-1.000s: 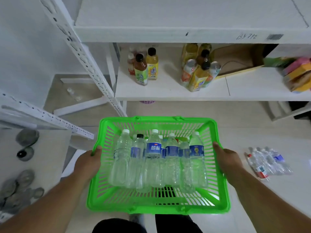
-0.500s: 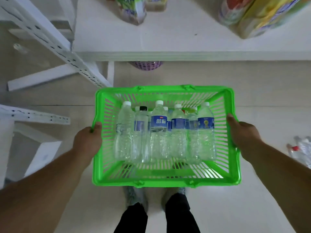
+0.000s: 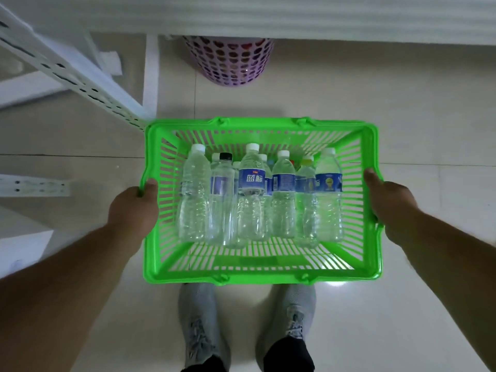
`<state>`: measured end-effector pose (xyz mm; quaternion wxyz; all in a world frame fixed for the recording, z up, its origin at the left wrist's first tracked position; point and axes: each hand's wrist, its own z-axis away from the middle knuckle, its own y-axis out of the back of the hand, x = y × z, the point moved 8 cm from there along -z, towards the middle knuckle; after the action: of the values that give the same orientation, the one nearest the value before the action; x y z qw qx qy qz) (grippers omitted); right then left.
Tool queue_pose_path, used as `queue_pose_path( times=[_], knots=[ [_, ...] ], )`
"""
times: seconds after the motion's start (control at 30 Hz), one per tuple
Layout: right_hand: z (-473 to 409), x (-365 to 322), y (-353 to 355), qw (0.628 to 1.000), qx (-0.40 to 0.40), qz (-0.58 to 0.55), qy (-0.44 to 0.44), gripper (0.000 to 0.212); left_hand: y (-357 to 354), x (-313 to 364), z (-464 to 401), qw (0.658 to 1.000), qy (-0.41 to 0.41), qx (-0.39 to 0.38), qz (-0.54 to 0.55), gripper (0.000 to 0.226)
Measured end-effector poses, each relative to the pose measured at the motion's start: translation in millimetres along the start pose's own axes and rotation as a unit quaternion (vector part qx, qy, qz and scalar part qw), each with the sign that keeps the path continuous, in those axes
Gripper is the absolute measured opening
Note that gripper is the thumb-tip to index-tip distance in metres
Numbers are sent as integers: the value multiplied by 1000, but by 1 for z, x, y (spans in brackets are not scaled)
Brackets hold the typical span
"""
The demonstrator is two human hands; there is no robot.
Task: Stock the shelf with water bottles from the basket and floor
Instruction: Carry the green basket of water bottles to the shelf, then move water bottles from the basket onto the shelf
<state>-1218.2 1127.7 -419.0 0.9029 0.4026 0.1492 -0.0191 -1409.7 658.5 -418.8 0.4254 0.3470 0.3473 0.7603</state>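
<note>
A bright green slatted basket (image 3: 261,276) hangs in front of me above the tiled floor. Several clear water bottles (image 3: 252,194) lie packed side by side in it, caps pointing away from me, most with blue labels. My left hand (image 3: 134,208) grips the basket's left rim, thumb over the edge. My right hand (image 3: 389,201) grips the right rim the same way. The white shelf's front edge (image 3: 268,17) runs across the top of the view; its surface is out of sight.
A purple perforated bin (image 3: 228,63) stands on the floor under the shelf, beyond the basket. White perforated shelf uprights (image 3: 80,84) slant across the upper left. My grey shoes (image 3: 201,326) stand on the tiles right below the basket.
The view has tilted down and closed in on the shelf: its drinks and the floor bottles at right have left the frame. The basket stays in both hands.
</note>
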Motion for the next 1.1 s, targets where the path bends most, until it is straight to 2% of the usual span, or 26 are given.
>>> queue_pose_path(
  times=[0.33, 0.37, 0.43, 0.5, 0.57, 0.63, 0.73, 0.83, 0.93, 1.07, 1.1],
  knots=[
    [19, -10, 7, 999, -2, 28, 18, 49, -1, 0, 5, 996, 36, -68, 45, 45],
    [26, -14, 11, 998, 25, 51, 32, 52, 3, 0, 8, 996, 40, -60, 49, 42],
    [48, -29, 20, 988, 99, 68, 96, 53, 17, 5, 19, 999, 20, 2, 36, 42],
    [76, -47, 17, 977, 126, 44, 166, 46, 31, 28, 40, 993, -79, 72, 43, 41],
    [96, -57, -3, 979, 85, 15, 185, 43, 28, 47, 63, 982, -158, 77, 76, 39],
    [106, -60, -32, 988, 11, -6, 155, 45, 11, 56, 76, 981, -161, 19, 110, 37],
    [106, -61, -75, 991, -92, -5, 93, 53, -20, 60, 79, 980, -120, -68, 142, 39],
    [100, -73, -106, 985, -163, -13, 61, 61, -42, 73, 72, 979, -95, -111, 139, 47],
    [90, -87, -130, 979, -198, -17, 49, 62, -62, 86, 62, 981, -63, -149, 109, 51],
    [74, -108, -154, 973, -223, -11, 57, 41, -89, 89, 53, 977, 36, -194, 78, 52],
    [71, -112, -160, 971, -232, -20, 49, 47, -95, 89, 51, 976, 51, -198, 77, 52]
  ],
)
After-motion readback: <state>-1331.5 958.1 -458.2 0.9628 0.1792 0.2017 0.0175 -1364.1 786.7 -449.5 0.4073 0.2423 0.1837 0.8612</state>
